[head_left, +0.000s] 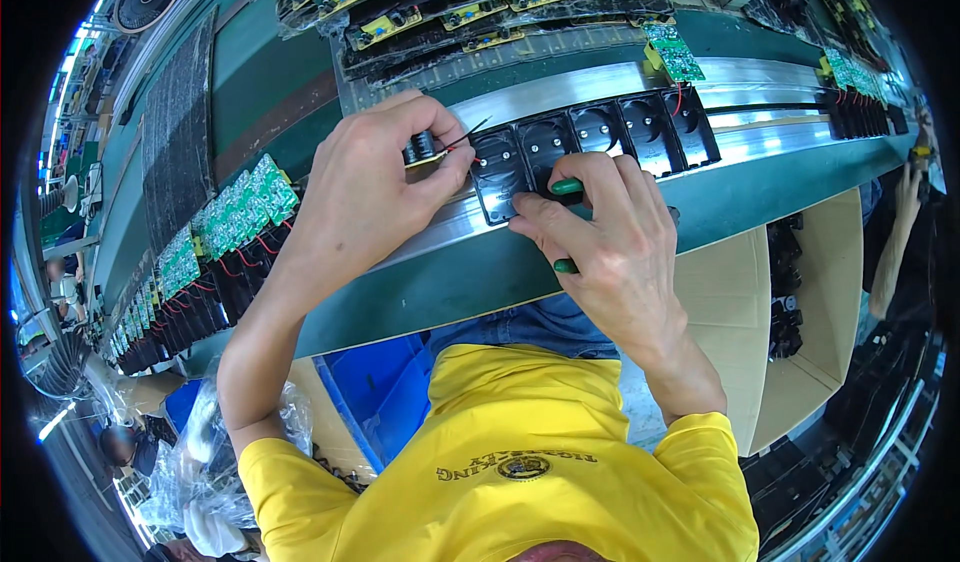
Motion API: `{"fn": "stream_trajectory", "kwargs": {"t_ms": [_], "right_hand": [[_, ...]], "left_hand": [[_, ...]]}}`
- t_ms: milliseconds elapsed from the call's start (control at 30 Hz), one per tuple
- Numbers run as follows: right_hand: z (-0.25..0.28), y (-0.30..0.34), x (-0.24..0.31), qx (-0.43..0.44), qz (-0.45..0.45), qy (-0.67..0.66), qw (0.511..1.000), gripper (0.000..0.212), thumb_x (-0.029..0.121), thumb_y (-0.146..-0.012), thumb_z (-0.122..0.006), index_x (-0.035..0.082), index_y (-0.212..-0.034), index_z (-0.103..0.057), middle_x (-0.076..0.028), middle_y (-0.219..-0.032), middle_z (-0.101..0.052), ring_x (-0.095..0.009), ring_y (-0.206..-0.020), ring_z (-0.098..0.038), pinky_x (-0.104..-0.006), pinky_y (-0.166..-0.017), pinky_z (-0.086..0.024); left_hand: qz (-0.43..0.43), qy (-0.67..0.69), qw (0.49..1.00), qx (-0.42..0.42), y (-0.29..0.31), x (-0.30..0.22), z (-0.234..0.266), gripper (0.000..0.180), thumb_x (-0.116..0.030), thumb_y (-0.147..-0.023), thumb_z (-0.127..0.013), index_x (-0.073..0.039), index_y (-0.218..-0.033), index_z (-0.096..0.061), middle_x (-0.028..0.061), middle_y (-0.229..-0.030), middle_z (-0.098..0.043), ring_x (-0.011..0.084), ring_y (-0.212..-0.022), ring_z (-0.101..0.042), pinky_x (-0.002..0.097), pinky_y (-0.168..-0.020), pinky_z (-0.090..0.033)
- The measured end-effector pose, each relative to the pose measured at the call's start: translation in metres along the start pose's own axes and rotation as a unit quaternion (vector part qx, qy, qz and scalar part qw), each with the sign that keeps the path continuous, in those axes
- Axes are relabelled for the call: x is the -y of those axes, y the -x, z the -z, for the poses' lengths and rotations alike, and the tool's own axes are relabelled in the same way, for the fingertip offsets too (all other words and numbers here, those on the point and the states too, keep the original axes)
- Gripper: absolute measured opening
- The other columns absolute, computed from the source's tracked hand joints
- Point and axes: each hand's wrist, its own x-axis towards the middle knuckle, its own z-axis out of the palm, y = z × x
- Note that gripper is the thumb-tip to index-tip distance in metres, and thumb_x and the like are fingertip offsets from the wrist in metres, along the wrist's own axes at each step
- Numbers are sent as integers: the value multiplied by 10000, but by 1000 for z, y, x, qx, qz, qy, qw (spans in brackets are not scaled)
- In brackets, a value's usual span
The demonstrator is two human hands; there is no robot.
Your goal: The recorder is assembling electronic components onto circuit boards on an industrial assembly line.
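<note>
My left hand (385, 167) is closed on a small circuit board (428, 159) with a black cylindrical part. A thin black wire (468, 135) and a red one stick out from the board toward the casings. In front of me stands a row of black plastic casings (548, 142) with round recesses and small screws. My right hand (610, 224) is curled round a tool with green handles (566, 188), whose working end is hidden. Its thumb and index finger meet at the edge of the nearest left casing (500, 177).
Yellow circuit boards (480, 12) lie in stacked trays at the back. Green boards with red wires (240, 207) line the bench (450, 297) at left; another green board (675, 54) sits behind the casings. An open cardboard box (725, 327) and a blue bin (375, 392) stand below the bench edge.
</note>
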Motion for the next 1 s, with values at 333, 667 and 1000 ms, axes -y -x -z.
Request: {"fn": "stream_trajectory", "kwargs": {"t_ms": [333, 667, 1000], "right_hand": [[22, -14, 7, 14, -24, -142, 989, 328, 266, -977, -891, 99, -1251, -825, -53, -1093, -649, -181, -865, -558, -338, -771, -487], [-22, -91, 9, -134, -171, -681, 699, 441, 415, -1208, -399, 80, -1129, -675, -24, -860, -543, -136, -734, -454, -301, -699, -364], [-49, -99, 12, -146, -182, -690, 685, 369, 387, -1209, -437, 91, -1106, -633, -10, -830, -514, -120, -703, -435, -284, -649, -372]], "left_hand": [[-59, -46, 996, 57, -4, -2, 5, 60, -56, -964, -787, -47, -1022, -777, 40, -1033, -760, 265, -854, -699, 373, -812, -574], [-232, -141, 962, 31, -2, 20, 4, 148, -6, -947, -763, -74, -1072, -804, 36, -1077, -731, 246, -918, -663, 365, -849, -549], [-253, -133, 958, -9, -3, 29, -5, 100, -62, -944, -773, -115, -1028, -785, 4, -1062, -699, 227, -906, -648, 347, -820, -562]]}}
